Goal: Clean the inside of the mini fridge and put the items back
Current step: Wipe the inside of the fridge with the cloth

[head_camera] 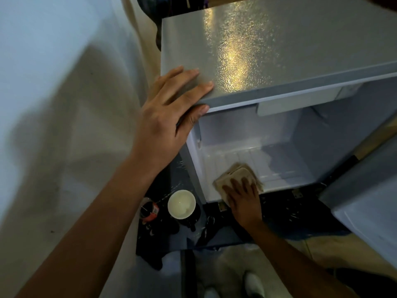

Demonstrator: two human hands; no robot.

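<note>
The grey mini fridge [279,50] stands open and its white inside [247,145] holds no items. My left hand [169,112] rests on the fridge's top front-left corner, fingers flat on top and the thumb under the edge. My right hand [242,196] presses a folded beige cloth [240,173] flat onto the front left of the fridge floor. On the dark floor to the left of the fridge stand a white cup [181,203] and a dark bottle with an orange label [149,209].
The fridge door [365,201] hangs open at the right. A pale wall [53,82] fills the left side. Dark plastic sheeting [214,231] lies under the fridge front. A white shoe [253,284] shows at the bottom.
</note>
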